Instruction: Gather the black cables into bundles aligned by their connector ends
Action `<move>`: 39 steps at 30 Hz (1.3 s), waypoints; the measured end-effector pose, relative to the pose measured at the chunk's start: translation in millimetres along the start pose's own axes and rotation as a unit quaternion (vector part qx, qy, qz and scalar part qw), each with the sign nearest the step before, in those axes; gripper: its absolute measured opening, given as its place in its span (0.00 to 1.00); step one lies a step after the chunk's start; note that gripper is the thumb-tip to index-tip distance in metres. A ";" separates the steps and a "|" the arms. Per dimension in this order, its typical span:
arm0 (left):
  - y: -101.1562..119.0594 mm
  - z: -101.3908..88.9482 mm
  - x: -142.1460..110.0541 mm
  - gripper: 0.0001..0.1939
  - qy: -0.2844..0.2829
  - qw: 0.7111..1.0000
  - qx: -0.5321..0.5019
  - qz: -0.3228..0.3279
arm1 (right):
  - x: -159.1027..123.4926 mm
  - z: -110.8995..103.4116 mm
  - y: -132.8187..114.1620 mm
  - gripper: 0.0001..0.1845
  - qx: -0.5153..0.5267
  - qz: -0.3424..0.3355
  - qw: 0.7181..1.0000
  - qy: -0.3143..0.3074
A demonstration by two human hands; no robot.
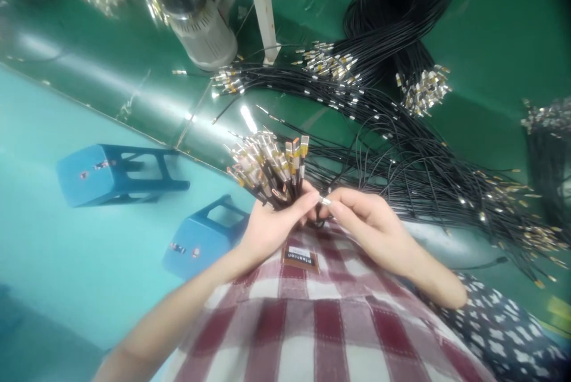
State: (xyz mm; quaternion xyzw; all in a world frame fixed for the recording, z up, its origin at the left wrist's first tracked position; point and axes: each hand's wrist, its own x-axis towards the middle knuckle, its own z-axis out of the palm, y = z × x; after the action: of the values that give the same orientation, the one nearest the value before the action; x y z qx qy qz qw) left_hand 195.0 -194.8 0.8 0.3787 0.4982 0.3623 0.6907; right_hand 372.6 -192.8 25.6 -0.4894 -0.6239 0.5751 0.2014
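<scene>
My left hand (274, 221) is closed around a bundle of black cables whose metal connectors (263, 162) fan out above the fingers. Its thumb reaches toward a small silver cable connector (325, 200) in front of my apron. My right hand (363, 212) pinches that connector between thumb and forefinger. The two hands almost meet there, close to my body. Just beyond them, a large spread of black cables (379, 156) with silver and yellowish ends lies across the green surface.
A thick coil of black cable (401, 7) lies at the back, with clusters of connector ends (426, 91) beside it. A whitish cylindrical container (205, 37) stands near a white post (263, 7). Two blue stools (89, 177) are on the lighter floor at left.
</scene>
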 end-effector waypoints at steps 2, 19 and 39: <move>1.4 -1.7 -0.5 0.11 -0.025 1.000 0.015 -0.008 | -2.2 -5.2 -2.0 0.15 -0.012 0.000 1.000 -0.016; -3.8 1.3 0.4 0.15 -0.001 1.000 0.027 0.013 | 6.8 15.3 7.8 0.16 0.009 0.016 0.997 0.070; -29.5 -21.1 2.8 0.12 0.181 0.939 -0.288 -0.041 | 60.0 38.8 -4.8 0.16 -0.238 -0.006 0.970 -0.054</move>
State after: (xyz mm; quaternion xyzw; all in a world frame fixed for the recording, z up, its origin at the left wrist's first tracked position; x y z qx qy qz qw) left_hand 179.0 -202.3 -31.0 0.0706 0.5046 0.5241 0.6825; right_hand 312.8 -161.8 1.3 -0.4878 -0.7556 0.4344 0.0491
